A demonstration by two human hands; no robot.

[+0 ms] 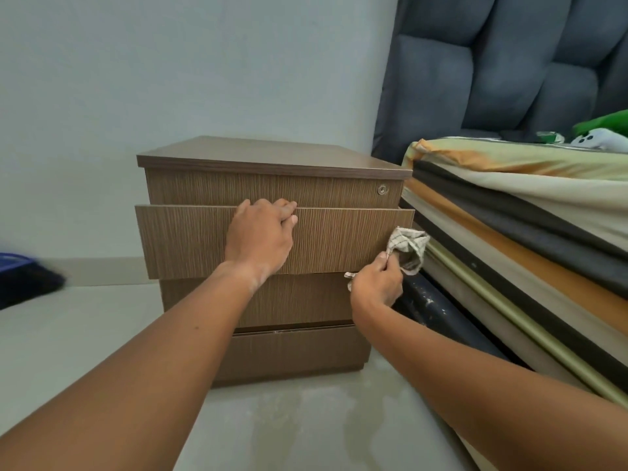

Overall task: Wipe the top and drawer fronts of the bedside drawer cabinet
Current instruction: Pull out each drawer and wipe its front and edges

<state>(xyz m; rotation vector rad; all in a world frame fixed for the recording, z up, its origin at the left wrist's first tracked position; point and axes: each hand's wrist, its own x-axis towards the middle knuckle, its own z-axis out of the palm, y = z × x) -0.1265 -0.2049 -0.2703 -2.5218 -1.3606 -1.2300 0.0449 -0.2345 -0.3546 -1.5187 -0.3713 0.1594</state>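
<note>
A brown wood-grain cabinet (272, 158) stands on the pale floor (85, 334) against a light wall (170, 62), just beside the bed (526, 205) on its right. Its top is bare, and a small round lock (383, 189) sits near the right end of the top drawer front (204, 188). The second drawer (183, 239) is pulled out, its front standing forward of the fronts above and below it. The left hand (260, 237) rests on this drawer, palm against the front and fingers curled over its top edge, gripping it. The right hand (377, 285) is at the drawer's lower right corner, closed around a bunched, checked cloth (409, 248) that sticks up from the fingers and lies against the right end of the drawer front, close to the bed's edge. Below are two more drawer fronts, the third (289, 300) set back and the lowest (295, 351) slightly forward. The bed carries striped bedding in orange, cream and dark grey, with a padded grey headboard (492, 62) behind it and green and white soft things (598, 130) on top. At the far left edge, a dark blurred object (23, 280) lies on the floor.
</note>
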